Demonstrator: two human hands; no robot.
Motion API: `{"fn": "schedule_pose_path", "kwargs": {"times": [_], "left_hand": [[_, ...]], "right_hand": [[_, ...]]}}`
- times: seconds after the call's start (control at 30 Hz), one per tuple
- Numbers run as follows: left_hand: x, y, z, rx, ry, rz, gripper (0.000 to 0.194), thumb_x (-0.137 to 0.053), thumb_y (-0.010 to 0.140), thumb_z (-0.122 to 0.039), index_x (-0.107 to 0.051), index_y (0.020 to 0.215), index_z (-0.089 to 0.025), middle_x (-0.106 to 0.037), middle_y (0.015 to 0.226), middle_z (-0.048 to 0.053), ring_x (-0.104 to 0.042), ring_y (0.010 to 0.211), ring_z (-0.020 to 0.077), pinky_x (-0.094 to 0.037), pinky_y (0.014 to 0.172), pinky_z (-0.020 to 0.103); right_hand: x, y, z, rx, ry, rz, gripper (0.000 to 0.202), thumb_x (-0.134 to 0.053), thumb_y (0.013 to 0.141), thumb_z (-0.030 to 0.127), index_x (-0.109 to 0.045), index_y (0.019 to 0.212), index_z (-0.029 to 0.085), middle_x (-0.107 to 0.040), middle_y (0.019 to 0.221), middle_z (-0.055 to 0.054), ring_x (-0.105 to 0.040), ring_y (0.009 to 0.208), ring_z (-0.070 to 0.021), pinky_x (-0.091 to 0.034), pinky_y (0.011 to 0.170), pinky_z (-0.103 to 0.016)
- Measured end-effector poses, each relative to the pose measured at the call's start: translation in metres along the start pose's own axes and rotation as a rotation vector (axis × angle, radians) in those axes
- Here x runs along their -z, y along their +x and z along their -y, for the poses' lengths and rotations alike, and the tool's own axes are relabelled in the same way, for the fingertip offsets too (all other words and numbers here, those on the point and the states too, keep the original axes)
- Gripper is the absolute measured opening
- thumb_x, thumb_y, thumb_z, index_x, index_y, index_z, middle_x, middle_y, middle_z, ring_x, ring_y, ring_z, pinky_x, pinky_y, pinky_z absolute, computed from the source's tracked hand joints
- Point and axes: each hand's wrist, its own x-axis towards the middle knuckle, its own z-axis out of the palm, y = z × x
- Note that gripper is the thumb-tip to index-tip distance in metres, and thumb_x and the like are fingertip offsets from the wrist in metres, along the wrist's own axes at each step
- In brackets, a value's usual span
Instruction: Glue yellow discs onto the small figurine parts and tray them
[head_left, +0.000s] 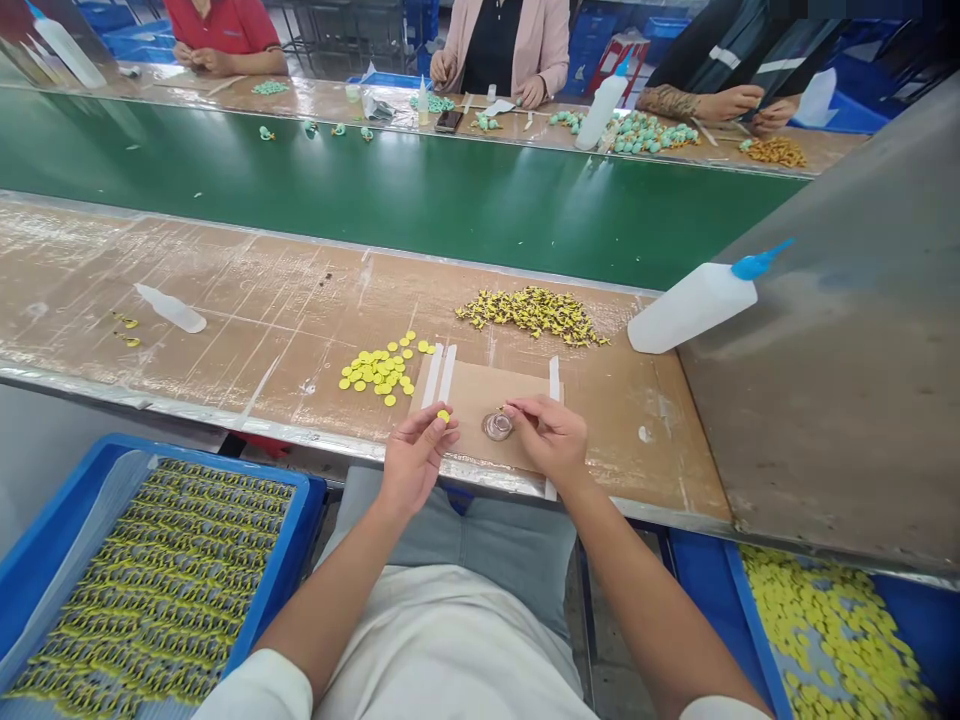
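Head cam has the yellow disc (444,416) up at the fingertips of the left hand (415,455), pinched between thumb and finger, with the rest of that hand loosely curled. Right hand (553,437) is nearly closed too, thumb and forefinger pressed together, and a tiny piece (501,408) pokes out at the tips, honestly too small to make out. Those tips are right by the rim of a little clear dish (497,428), which sits between the two hands, closer to the right one. I can't tell if anything touches it.

Dish is on a cardboard sheet (480,385) with white strips (448,374) across it. Just past the left hand, off to its left, there's a loose scatter of yellow discs (375,372), and farther out beyond the dish a heap of yellow and dark bits (534,314). A white bottle (690,308) with a blue tip leans to the right of that.

Down beside the bench, a blue tray (300,510) on the left is packed with rows of yellow and dark pieces, and a bin (754,620) on the right holds more yellow discs. Across the green belt (420,195), three people work at the far bench.
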Motion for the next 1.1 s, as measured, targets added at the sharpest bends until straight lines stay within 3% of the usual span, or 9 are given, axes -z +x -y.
{"fn": "schedule_pose_path", "kwargs": {"times": [0.4,0.57,0.77,1.1], "left_hand": [[0.003,0.0,0.002,-0.017,0.009,0.0,0.027,-0.085,0.074,-0.024,-0.078,0.1,-0.019,-0.073,0.107,0.006,-0.071,0.086,0.0119,-0.06,0.078,0.021],[0.003,0.001,0.002,-0.017,-0.008,0.006,0.029,-0.086,0.074,-0.024,-0.077,0.102,-0.02,-0.073,0.105,0.005,-0.071,0.085,0.0114,-0.06,0.078,0.021],[0.001,0.0,0.001,-0.022,-0.01,0.003,0.025,-0.086,0.073,-0.024,-0.077,0.096,-0.019,-0.073,0.103,0.005,-0.07,0.083,0.011,-0.059,0.079,0.022],[0.001,0.001,0.0,-0.009,-0.017,0.001,0.026,-0.086,0.073,-0.025,-0.077,0.096,-0.019,-0.074,0.101,0.005,-0.07,0.082,0.0114,-0.059,0.08,0.023]], "right_hand": [[0.005,-0.001,0.001,-0.011,-0.04,-0.019,0.01,-0.069,0.094,0.028,-0.076,0.094,0.021,-0.073,0.089,-0.006,-0.067,0.071,-0.0182,-0.054,0.061,-0.03],[0.015,0.003,-0.002,0.035,-0.136,-0.067,0.009,-0.073,0.09,0.029,-0.076,0.094,0.021,-0.073,0.085,-0.005,-0.061,0.059,-0.0151,-0.053,0.056,-0.029],[0.019,0.008,-0.004,0.193,-0.127,0.054,0.013,-0.069,0.093,0.019,-0.076,0.103,0.024,-0.073,0.091,-0.006,-0.069,0.077,-0.0191,-0.059,0.071,-0.031],[0.017,0.008,-0.004,0.202,-0.068,0.161,0.019,-0.065,0.094,0.017,-0.075,0.108,0.024,-0.071,0.09,-0.006,-0.067,0.078,-0.0191,-0.057,0.07,-0.032]]}}
